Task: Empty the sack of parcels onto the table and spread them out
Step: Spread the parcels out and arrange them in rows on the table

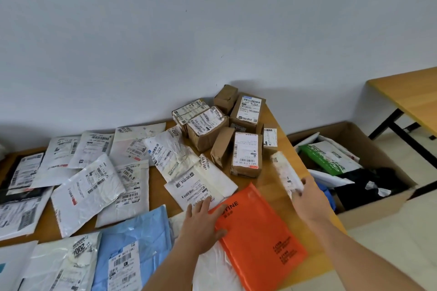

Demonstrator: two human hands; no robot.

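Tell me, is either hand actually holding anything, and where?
The right hand pinches a small white parcel by its near end. The left hand lies flat on the orange mailer, gripping nothing.

The small white packet [287, 173] in the right hand [309, 198] is motion-blurred, label unreadable. The left hand [201, 224] covers the first letters on the orange mailer [257, 238]. Bottom-left parcels [14, 267] get chopped by the frame, and the stuff deep in the cardboard box [376, 207] is too dark to tell.
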